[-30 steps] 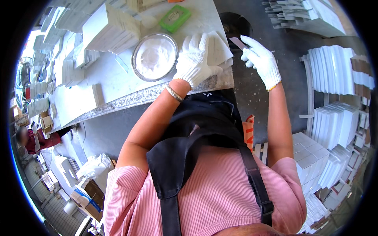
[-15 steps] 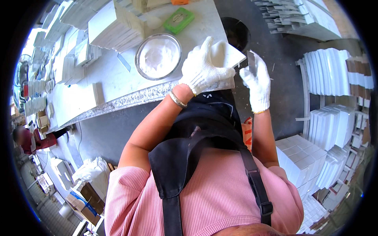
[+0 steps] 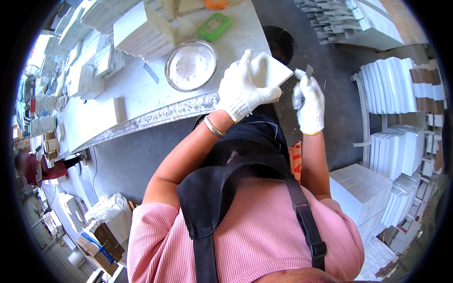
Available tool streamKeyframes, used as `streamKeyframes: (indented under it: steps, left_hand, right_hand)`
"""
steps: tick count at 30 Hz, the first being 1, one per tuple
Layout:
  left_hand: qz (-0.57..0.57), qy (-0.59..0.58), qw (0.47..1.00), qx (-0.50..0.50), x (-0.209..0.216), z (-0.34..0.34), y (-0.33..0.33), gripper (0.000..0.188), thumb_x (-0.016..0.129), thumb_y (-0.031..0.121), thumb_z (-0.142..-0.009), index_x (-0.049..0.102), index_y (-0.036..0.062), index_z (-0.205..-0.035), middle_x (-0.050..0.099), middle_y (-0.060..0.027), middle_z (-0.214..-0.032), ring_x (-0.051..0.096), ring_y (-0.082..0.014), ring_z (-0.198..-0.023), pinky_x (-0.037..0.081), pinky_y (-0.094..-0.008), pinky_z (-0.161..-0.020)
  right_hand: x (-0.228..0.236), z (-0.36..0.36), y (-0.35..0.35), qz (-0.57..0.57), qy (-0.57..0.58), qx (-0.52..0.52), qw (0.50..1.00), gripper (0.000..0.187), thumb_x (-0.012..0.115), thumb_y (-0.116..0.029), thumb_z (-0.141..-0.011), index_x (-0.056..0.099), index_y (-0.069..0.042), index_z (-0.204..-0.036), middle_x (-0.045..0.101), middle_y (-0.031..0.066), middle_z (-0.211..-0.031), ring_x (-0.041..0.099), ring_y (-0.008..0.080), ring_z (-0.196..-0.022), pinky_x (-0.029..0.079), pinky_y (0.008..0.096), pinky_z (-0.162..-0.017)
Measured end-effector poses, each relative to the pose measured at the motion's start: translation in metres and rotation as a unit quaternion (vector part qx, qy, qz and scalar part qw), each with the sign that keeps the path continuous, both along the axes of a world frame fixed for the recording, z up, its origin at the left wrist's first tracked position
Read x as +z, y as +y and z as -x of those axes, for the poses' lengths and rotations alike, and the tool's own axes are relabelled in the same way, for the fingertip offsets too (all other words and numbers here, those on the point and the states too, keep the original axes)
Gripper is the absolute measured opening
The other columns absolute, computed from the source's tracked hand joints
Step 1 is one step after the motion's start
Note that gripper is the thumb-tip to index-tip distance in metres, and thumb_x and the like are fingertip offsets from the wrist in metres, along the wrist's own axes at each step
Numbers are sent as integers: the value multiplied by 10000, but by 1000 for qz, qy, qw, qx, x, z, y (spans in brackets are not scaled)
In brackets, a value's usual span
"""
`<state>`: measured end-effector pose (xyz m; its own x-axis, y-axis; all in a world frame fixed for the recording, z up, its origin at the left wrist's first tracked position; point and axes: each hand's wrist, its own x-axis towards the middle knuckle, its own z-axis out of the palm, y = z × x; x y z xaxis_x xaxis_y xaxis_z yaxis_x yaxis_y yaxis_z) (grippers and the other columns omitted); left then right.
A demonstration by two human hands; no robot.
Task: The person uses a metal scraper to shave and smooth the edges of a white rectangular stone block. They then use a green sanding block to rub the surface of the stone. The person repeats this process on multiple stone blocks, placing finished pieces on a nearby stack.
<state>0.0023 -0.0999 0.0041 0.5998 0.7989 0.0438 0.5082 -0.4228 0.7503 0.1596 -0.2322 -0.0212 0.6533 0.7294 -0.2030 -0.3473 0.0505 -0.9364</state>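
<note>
My left hand (image 3: 243,89), in a white knit glove, holds a white tile (image 3: 278,70) at the table's right end. Its thumb and fingers spread around the tile's edges, and part of the tile is hidden under the glove. To the right, over the floor, my gloved right hand (image 3: 310,104) is closed on a small grey scraper blade (image 3: 309,70). Only the blade's tip shows above the fingers, apart from the tile. Left of my left hand stands a round metal-rimmed bowl (image 3: 170,81) with white paste in it.
On the table (image 3: 137,101) are a stack of white tiles (image 3: 141,33), a flat blade (image 3: 151,73), a green box (image 3: 214,27) and an orange item (image 3: 215,4). A black bucket (image 3: 281,45) stands beyond its right edge. Tile stacks (image 3: 387,87) line the right; a person (image 3: 40,169) is far left.
My right hand has turned, so less of the blade shows, and its fingers have drawn in. The tile has shifted slightly and shows more of its face beside my left hand.
</note>
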Motion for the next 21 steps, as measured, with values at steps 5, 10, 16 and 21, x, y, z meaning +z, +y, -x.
streamKeyframes:
  steps: [5, 10, 16, 21]
  left_hand:
    - [-91, -26, 995, 4, 3, 6, -12, 1119, 878, 524, -618, 405, -37, -1463, 577, -266, -1294, 574, -406, -1210, 474, -457, -1012]
    - [-135, -93, 985, -45, 7, 24, -13, 1093, 883, 441, -680, 342, -23, -1509, 520, -272, -1378, 558, -393, -1248, 459, -441, -1046]
    - [348, -332, 877, -4, -7, 46, -14, 877, 766, 311, -894, 277, 8, -1556, 465, -183, -1479, 558, -285, -1256, 465, -365, -1039]
    - [575, -309, 750, -109, -10, 37, -15, 578, 726, 272, -934, 507, 5, -1397, 635, -128, -1264, 645, -223, -1101, 521, -330, -933]
  right_hand:
    - [-1, 42, 21, -5, 23, 25, 999, 418, 651, -294, -974, 617, 10, -1259, 574, -53, -755, 458, 25, -543, 336, 193, -476]
    - [-4, 39, 25, -44, 92, 3, 995, 388, 618, -155, -935, 625, 23, -1280, 664, 36, -981, 582, 93, -762, 442, 227, -623]
    - [0, 27, 15, -160, 208, -7, 965, 399, 663, -160, -881, 621, 47, -1220, 688, 128, -1111, 683, 232, -1008, 546, 352, -905]
    - [-1, 28, 10, -130, 215, -19, 968, 336, 680, -163, -886, 646, 20, -1165, 668, 79, -904, 654, 179, -764, 525, 286, -702]
